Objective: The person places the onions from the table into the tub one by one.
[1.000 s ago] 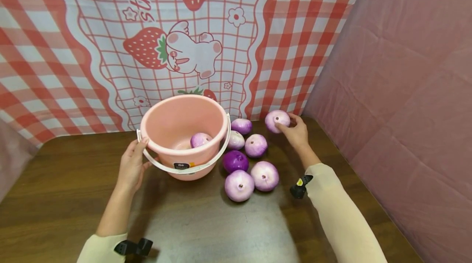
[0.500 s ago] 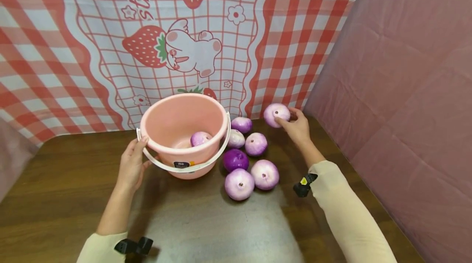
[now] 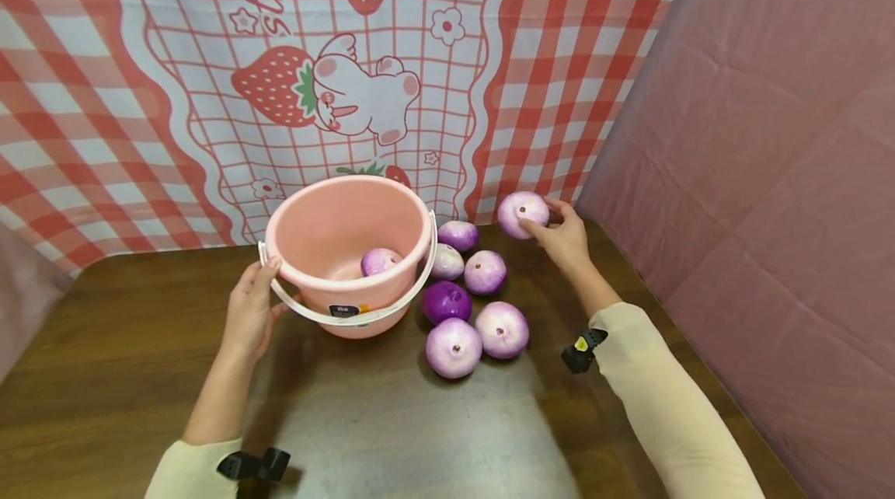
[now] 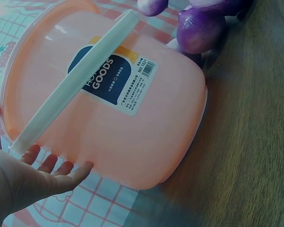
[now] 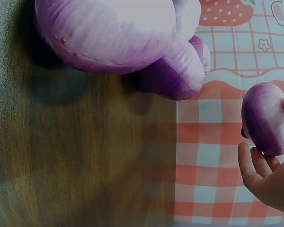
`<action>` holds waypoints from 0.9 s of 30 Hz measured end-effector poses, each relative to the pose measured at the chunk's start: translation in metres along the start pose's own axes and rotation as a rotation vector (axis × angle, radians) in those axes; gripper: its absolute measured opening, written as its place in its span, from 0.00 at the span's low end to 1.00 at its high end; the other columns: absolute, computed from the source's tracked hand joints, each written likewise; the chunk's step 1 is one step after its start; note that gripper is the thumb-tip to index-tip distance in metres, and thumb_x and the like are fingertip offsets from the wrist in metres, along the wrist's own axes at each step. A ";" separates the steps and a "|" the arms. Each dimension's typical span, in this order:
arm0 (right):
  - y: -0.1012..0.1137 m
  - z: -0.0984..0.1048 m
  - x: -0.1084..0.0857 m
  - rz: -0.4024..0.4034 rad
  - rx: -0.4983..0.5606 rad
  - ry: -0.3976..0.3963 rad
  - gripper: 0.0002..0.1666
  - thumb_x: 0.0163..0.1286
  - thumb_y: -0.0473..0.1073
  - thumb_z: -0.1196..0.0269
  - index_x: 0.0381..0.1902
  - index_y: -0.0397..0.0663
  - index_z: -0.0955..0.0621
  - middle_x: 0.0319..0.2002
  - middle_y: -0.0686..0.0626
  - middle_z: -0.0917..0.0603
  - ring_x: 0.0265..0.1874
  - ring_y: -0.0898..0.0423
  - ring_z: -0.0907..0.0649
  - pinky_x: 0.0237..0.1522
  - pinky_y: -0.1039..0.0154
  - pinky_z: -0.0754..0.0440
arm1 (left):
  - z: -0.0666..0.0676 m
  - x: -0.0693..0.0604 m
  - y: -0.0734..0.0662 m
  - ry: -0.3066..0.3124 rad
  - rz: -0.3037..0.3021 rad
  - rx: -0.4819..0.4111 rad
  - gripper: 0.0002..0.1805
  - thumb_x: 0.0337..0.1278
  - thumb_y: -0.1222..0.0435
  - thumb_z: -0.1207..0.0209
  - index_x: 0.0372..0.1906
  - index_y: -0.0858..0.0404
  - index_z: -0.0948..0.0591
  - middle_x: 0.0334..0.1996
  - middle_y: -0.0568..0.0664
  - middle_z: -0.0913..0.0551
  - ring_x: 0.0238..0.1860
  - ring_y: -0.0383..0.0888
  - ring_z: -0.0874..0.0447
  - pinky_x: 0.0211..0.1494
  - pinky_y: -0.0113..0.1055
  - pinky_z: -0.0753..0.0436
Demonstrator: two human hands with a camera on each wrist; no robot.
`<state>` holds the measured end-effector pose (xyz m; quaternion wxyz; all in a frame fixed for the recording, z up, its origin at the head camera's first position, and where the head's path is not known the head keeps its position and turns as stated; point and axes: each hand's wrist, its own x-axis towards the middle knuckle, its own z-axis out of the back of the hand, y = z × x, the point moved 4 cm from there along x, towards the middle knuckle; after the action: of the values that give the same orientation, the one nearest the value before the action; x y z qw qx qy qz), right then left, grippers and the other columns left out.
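A pink bucket (image 3: 349, 293) with a white handle (image 3: 377, 318) stands left of centre, and one onion (image 3: 380, 261) lies inside it. The left hand (image 3: 249, 312) grips the bucket's left rim, thumb on the edge and fingers against the outer wall, as the left wrist view also shows at the bucket (image 4: 146, 142). Held between thumb and fingers of the right hand (image 3: 565, 244) is a pale purple onion (image 3: 523, 214), raised off the table near the back. In the right wrist view this onion (image 5: 265, 118) hangs clear of the others.
Several purple and white onions sit close together right of the bucket, among them a dark purple one (image 3: 447, 303) and two larger ones (image 3: 454, 348) at the front. A checked strawberry cloth (image 3: 552, 95) hangs behind the wooden table (image 3: 391, 429); a pink cloth (image 3: 762, 134) hangs at the right.
The right hand has moved up slightly with its onion, away from the table. The left hand and the bucket have stayed about the same.
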<state>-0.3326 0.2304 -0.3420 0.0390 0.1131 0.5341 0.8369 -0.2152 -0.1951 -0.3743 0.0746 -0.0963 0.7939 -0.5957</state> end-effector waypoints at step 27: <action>0.027 -0.004 -0.010 0.076 0.003 0.017 0.38 0.56 0.44 0.30 0.62 0.42 0.31 0.55 0.40 0.23 0.48 0.49 0.21 0.33 0.82 0.24 | 0.000 -0.001 0.000 -0.019 0.002 0.016 0.11 0.67 0.56 0.52 0.47 0.57 0.30 0.39 0.38 0.28 0.41 0.32 0.28 0.39 0.25 0.17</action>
<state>-0.3222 0.2129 -0.3205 0.0023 0.1263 0.5309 0.8379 -0.2143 -0.1952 -0.3740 0.0834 -0.1004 0.7884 -0.6011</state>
